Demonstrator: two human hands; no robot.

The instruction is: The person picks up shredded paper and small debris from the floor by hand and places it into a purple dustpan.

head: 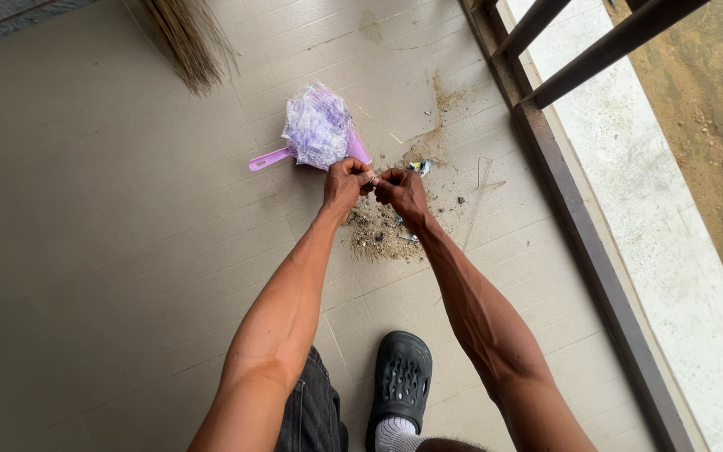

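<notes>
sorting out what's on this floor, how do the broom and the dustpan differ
The broom is a straw-coloured bundle of bristles, cut off by the top edge of the view; the dustpan is purple plastic with a short handle, seen whole. The broom lies apart from the hands, while the dustpan sits just beyond the left hand and right hand. The dustpan holds crumpled plastic; the broom carries nothing. Both rest on the tiled floor.

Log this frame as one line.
left hand: pinching small item | right hand: pinching same item | below: dirt pile | beside: purple dustpan

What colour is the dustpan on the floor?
The dustpan is pinkish-purple, handle included; the head view shows it.
</notes>
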